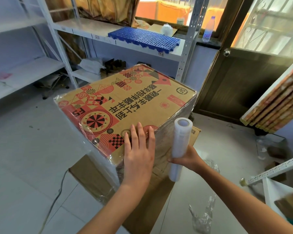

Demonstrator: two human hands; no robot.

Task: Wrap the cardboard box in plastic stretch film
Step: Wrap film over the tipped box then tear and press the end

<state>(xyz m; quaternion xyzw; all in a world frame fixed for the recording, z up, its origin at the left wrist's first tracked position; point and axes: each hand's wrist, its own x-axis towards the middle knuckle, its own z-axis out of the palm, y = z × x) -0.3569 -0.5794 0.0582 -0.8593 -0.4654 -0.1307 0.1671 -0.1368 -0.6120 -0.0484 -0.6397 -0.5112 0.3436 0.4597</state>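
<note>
A large cardboard box with red and black printed patterns stands in the middle of the head view, its sides covered in shiny clear film. My left hand lies flat on the box's near top corner, fingers spread. Just right of that corner my right hand grips a white roll of stretch film, held upright beside the box's right side. The box rests on a flattened cardboard sheet on the floor.
White metal shelving stands behind and to the left, with a blue plastic grid on one shelf. A dark door is at the right, boards lean beside it. Film scraps and a cable lie on the tiled floor.
</note>
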